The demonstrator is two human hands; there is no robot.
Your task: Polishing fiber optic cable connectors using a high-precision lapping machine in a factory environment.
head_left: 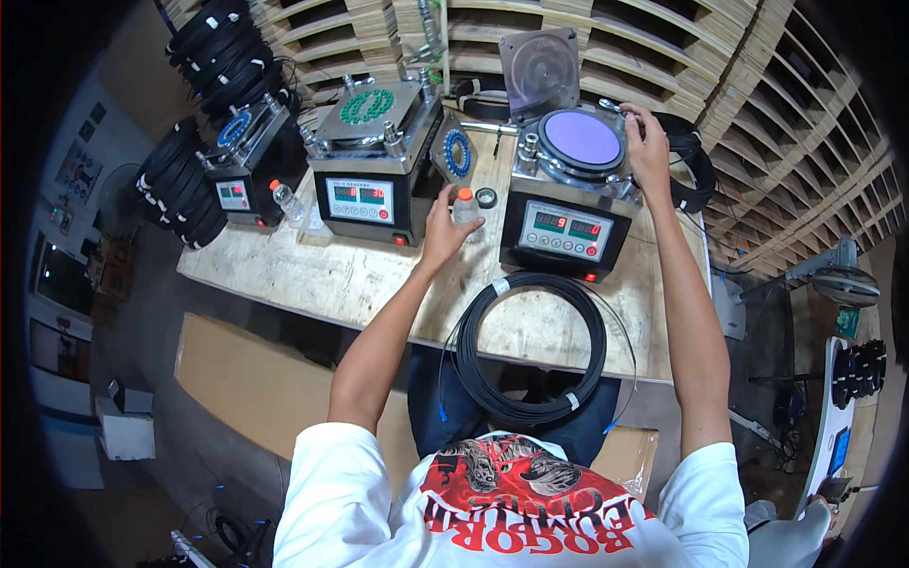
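My left hand (443, 227) reaches over the worn table (312, 275) and closes around a small clear bottle with an orange cap (465, 207). My right hand (648, 142) rests on the right rim of the polishing machine (566, 204), beside its round purple pad (581, 138); whether it grips anything there I cannot tell. The machine's lid (541, 66) stands open. A coil of black cable (530, 346) with white ties lies at the table's near edge, in front of my lap.
Two more machines stand to the left: one (374, 161) carrying green connectors, one (244, 161) with a blue ring. A second orange-capped bottle (287, 200) and a tape roll (487, 197) sit between them. Black cable coils (180, 180) hang left; wooden racks fill the back.
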